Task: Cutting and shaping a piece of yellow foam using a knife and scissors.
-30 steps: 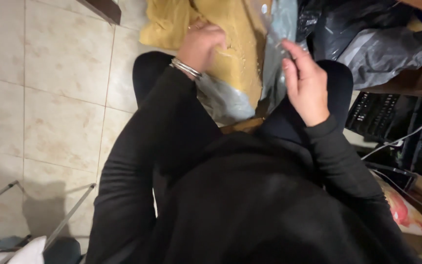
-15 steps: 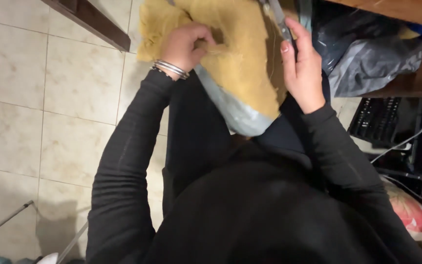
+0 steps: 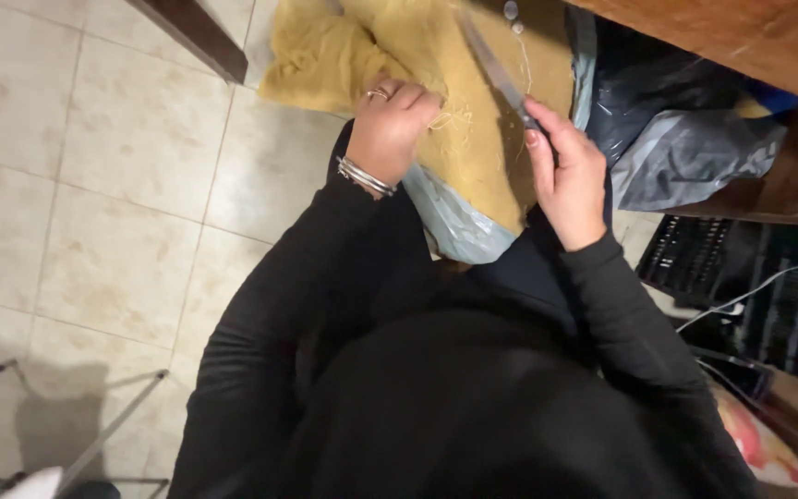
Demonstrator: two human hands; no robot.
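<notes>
Yellow cloth (image 3: 473,111) lies bunched under the closed left hand (image 3: 390,125); the right hand (image 3: 570,176) grips a knife (image 3: 496,69).

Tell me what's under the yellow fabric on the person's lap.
A grey plastic sheet shows below the yellow fabric, over the lap. The left hand presses the fabric; the right hand holds a blade. Anything deeper is covered.

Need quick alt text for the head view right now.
A person in black sleeves grips yellow fabric on their lap with the left hand, while the right hand holds a thin blade against it. Tiled floor lies below.
</notes>
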